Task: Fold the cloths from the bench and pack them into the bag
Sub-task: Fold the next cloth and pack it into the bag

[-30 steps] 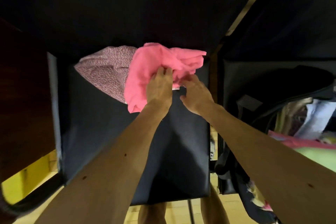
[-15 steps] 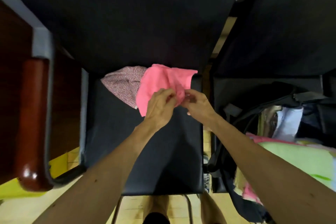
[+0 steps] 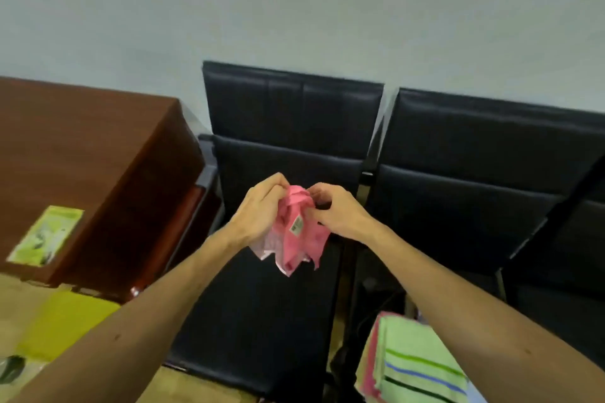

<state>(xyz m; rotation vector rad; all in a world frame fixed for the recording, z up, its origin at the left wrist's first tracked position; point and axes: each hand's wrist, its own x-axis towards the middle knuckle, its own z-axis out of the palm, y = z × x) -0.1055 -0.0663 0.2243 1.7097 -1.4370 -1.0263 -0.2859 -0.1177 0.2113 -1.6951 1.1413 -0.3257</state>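
Observation:
A pink cloth (image 3: pixel 296 235) with a small printed tag hangs bunched in the air above the dark bench seat (image 3: pixel 262 321). My left hand (image 3: pixel 262 209) grips its upper left part and my right hand (image 3: pixel 334 209) pinches its upper right part, both at the top edge. A paler patterned layer shows at the cloth's lower left. Folded green striped and pink cloths (image 3: pixel 412 360) lie at the lower right; the bag around them is mostly out of view.
A brown wooden cabinet (image 3: pixel 82 160) with a green sheet (image 3: pixel 45 234) on top stands left of the bench. A second dark seat (image 3: pixel 491 206) is to the right. Pale wall behind. A yellow surface (image 3: pixel 62 324) lies at the lower left.
The pink cloth has been lifted off the seat and now hangs between both hands. The view has tilted up, showing the bench backs and the wall.

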